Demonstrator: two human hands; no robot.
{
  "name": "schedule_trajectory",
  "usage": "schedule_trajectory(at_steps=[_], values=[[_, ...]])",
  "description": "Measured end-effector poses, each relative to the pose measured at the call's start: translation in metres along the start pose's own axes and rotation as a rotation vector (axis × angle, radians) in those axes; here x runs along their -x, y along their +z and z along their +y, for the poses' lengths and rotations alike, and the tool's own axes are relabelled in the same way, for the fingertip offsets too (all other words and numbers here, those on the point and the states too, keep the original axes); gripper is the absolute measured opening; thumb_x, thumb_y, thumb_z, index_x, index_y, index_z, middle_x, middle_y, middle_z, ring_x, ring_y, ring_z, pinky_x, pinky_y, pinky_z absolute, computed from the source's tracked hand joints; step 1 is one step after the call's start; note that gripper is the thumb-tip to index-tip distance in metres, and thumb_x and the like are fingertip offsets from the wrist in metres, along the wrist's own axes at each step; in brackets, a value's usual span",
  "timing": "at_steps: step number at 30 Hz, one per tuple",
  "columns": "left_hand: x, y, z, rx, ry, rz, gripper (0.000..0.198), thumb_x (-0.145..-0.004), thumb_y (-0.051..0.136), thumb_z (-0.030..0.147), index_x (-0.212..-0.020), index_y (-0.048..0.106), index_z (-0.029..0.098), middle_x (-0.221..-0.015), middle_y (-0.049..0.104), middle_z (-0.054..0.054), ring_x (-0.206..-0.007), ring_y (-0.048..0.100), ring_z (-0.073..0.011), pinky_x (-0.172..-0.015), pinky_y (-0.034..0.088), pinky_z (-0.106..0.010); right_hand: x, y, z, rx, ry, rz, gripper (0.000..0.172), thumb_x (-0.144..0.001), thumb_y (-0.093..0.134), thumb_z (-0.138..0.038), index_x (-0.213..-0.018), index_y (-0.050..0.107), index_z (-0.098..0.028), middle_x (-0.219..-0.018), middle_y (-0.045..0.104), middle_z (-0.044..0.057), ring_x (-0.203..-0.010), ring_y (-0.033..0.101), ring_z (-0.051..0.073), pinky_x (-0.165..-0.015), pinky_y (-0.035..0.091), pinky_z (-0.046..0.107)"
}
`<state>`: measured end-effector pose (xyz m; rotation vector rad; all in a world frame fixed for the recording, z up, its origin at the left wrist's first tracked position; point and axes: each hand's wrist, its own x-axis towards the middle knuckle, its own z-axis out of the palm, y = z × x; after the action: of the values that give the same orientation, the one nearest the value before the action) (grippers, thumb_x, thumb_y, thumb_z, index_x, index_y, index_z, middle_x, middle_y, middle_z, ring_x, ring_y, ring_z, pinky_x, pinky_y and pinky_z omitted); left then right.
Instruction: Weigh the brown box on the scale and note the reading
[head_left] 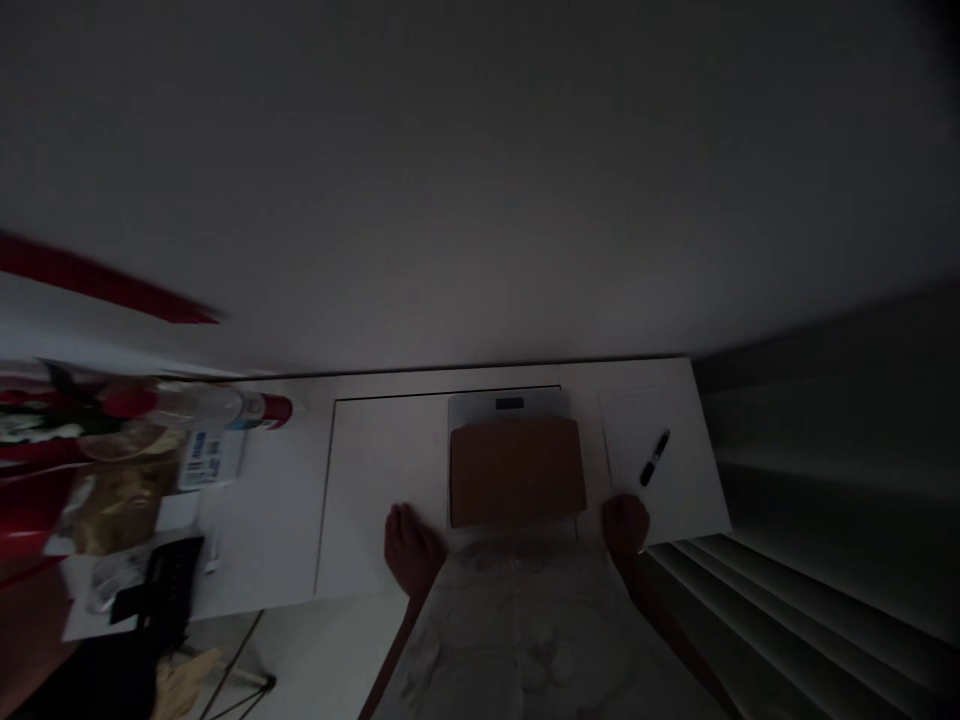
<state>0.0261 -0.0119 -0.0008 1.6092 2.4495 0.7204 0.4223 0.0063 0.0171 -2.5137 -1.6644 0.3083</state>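
The scene is dim. A brown cardboard box [516,470] sits on a grey scale [508,405] on the white table [270,520], right in front of me. My left hand [411,552] rests on the table to the left of the box, fingers curled under. My right hand [624,526] rests at the box's lower right corner, also curled. Neither hand touches the box as far as I can see. A black pen [654,458] lies on a white sheet [645,440] just beyond my right hand.
A plastic bottle with a red cap [225,408] lies at the left among packets and red items [112,490]. A black object [161,590] sits near the table's front left edge. Slatted blinds [810,600] run along the right. A wall rises behind the table.
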Motion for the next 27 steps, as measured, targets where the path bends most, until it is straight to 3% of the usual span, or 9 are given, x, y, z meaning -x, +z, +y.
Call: schedule_trajectory(at_steps=[15,27], values=[[-0.0028,-0.0017,0.0038,0.004,-0.009,-0.003,0.062,-0.088,0.043,0.024,-0.148,0.031,0.014,-0.149,0.042,-0.02,-0.142,0.034,-0.0303,-0.115,0.034,-0.051,0.0005,0.002,0.0003,0.001,-0.03,0.033,0.027,-0.085,0.044,-0.031,-0.069,0.06,-0.015,-0.07,0.057,0.006,-0.069,0.044,0.017,-0.066,0.027,0.029],[-0.0027,-0.0026,0.0057,0.012,-0.028,-0.02,0.062,-0.088,0.042,0.026,-0.148,0.032,0.014,-0.15,0.041,-0.02,-0.142,0.033,-0.0303,-0.116,0.033,-0.052,-0.0016,-0.0015,-0.0022,-0.012,0.005,-0.011,0.025,-0.084,0.046,-0.029,-0.069,0.06,-0.014,-0.071,0.057,0.007,-0.069,0.044,0.017,-0.065,0.027,0.031]])
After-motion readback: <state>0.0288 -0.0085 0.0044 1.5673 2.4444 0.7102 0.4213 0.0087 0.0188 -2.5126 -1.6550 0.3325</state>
